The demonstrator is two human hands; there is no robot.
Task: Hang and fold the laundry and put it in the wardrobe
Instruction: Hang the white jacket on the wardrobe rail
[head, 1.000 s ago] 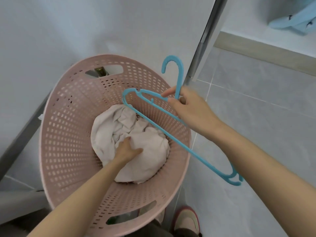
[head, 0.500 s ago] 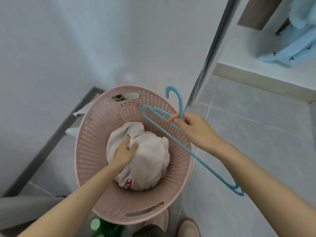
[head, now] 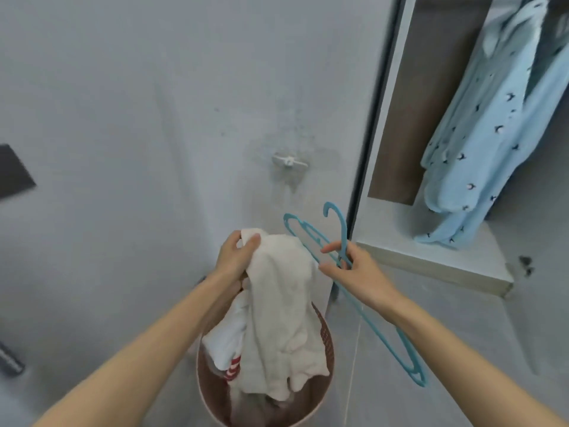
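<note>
Left arm comes in from bottom left, forearm extended forward. Left hand is raised above the pink laundry basket, fingers and thumb curled round the top edge of a cream cloth. The cloth hangs straight down from that hand, lower end inside the basket. A white item with red stripes sits in the basket, just left of the cloth.

Right arm comes in from bottom right. Right hand is level with the left, just beside the cloth; contact unclear. It grips the blue hanger at the neck, index and thumb stretched toward the cloth. Hook points up, long arm slopes down-right.

Far right: open wardrobe, light blue garment hanging inside.
</note>
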